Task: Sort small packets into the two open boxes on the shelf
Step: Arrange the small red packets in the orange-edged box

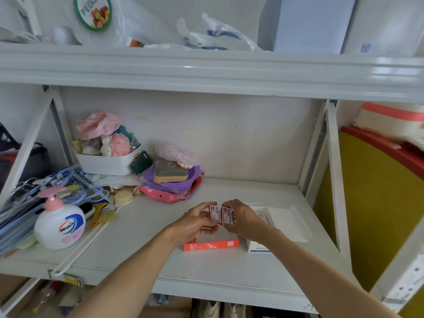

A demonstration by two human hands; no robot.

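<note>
A person's left hand [195, 222] and right hand [244, 222] each pinch a small red-and-white packet [214, 212] [227, 216] upright, side by side, fingers closed around them, above an open orange box [211, 245] on a white shelf [142, 244]; a white box [258, 246] stands just beside it.

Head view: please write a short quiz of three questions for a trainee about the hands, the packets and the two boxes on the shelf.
1. True or false: the left hand and the right hand each hold a small red and white packet.
2. Which box lies under the two packets? A. the orange box B. the white box C. the white basket
3. Fill in: the soap bottle has a ____ pump.

Key
1. True: left packet, right packet, held side by side.
2. A
3. pink
</note>
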